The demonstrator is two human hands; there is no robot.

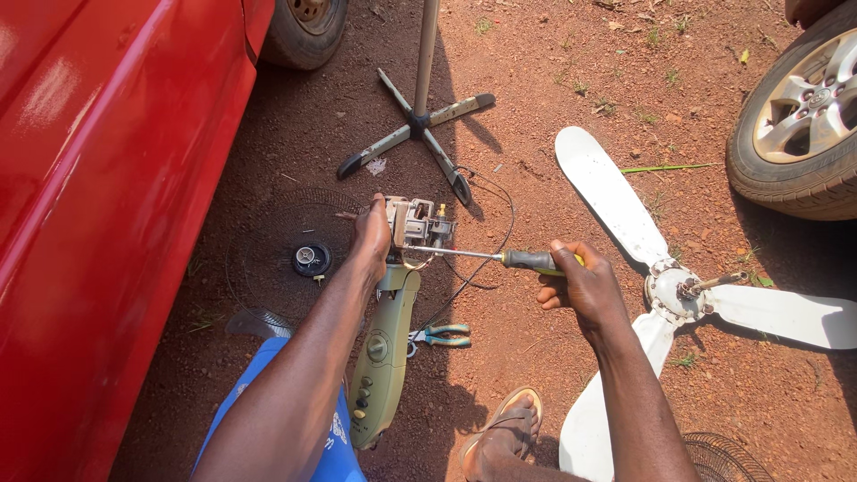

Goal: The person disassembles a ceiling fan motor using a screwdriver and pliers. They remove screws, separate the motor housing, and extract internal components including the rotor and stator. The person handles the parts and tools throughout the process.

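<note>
Outdoors on red-brown dirt ground (pixel 553 375) beside a glossy red car body (pixel 107 196): left hand (pixel 372 234) clasped around bare metal fan motor (pixel 418 223), right hand (pixel 578 284) closed on yellow-handled screwdriver (pixel 500 258).

Hard sun overhead throws sharp dark shadows under my arms and beside the red car (pixel 107 178), whose glaring panel bows at the edge.

Both bare arms reach forward. The left hand (pixel 371 234) is clenched in a closed grip, knuckles up; the right hand (pixel 578 284) is fisted, its wrist bent slightly inward.
</note>
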